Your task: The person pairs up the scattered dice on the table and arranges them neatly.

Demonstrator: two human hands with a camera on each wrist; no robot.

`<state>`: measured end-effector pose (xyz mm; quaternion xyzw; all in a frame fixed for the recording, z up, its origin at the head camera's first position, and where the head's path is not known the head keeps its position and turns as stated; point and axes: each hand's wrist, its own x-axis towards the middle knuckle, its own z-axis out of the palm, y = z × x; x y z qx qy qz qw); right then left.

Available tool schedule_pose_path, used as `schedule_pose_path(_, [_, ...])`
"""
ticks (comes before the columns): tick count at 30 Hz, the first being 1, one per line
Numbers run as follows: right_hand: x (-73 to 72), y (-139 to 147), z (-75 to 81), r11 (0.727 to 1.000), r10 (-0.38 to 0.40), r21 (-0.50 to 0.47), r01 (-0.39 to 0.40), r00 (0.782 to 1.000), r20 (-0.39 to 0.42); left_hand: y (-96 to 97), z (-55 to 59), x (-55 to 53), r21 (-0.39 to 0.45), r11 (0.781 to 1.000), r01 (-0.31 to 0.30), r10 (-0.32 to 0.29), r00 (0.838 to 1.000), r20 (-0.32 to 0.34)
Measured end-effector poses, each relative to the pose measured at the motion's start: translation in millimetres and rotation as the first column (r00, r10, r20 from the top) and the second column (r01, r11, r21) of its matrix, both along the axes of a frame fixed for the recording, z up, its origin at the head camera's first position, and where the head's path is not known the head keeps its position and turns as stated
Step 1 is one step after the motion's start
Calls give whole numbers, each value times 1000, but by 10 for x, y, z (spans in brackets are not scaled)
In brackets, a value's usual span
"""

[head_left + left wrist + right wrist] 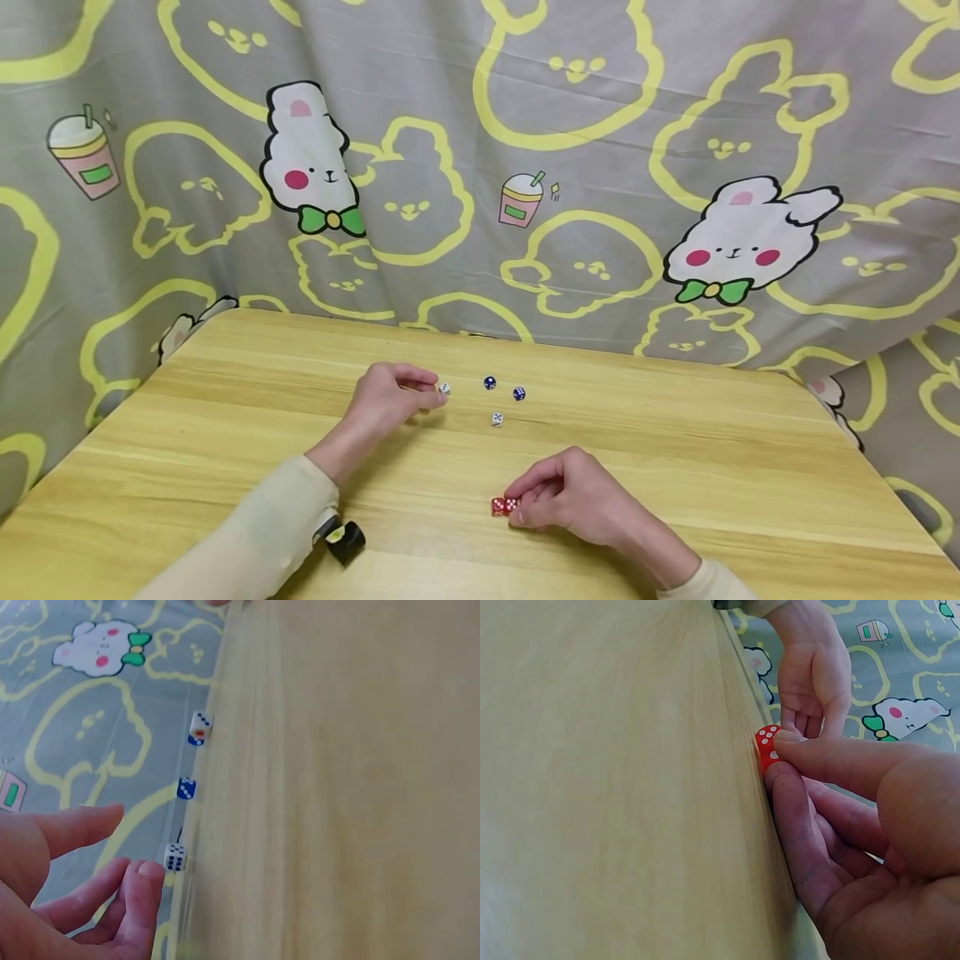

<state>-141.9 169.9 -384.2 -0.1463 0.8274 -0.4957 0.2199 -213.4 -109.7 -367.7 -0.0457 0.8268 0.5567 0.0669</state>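
Note:
On the table two red dice stand side by side, a left red die point(498, 507) and a right red die point(512, 504). My right hand point(573, 502) pinches the right one between thumb and index finger; in the right wrist view a red die point(767, 746) shows at those fingertips. Farther off, my left hand point(386, 396) is beside a white die point(445, 389). Its thumb and fingers are parted, and in the left wrist view the white die point(176, 857) sits just past the fingertips, apparently not gripped.
Another white die point(497, 419) lies right of the left hand. Behind it are two blue dice point(490, 382), the second blue die point(519, 393) slightly nearer. A patterned grey curtain point(450, 275) hangs along the table's point(637, 417) back edge. A black strap point(347, 542) is at the left cuff.

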Motion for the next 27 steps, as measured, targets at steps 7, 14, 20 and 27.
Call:
schedule_pose_path(7, [3,0,-8,1000,-5,-9,5,1000,12,-37,-23,-151,-1,1000,15,-15,999,51])
schedule_pose_path(14, [-1,1,-10,1000,0,-8,0,1000,9,-49,-75,-249,-26,999,30,-29,997,69])
schedule_pose_path(20, [-10,9,-6,1000,8,-9,-8,1000,4,-34,-107,-287,-36,999,36,-34,998,58])
schedule_pose_path(27, [-8,9,-9,1000,7,-18,-7,1000,11,-6,-113,-316,-88,995,44,-39,998,56])
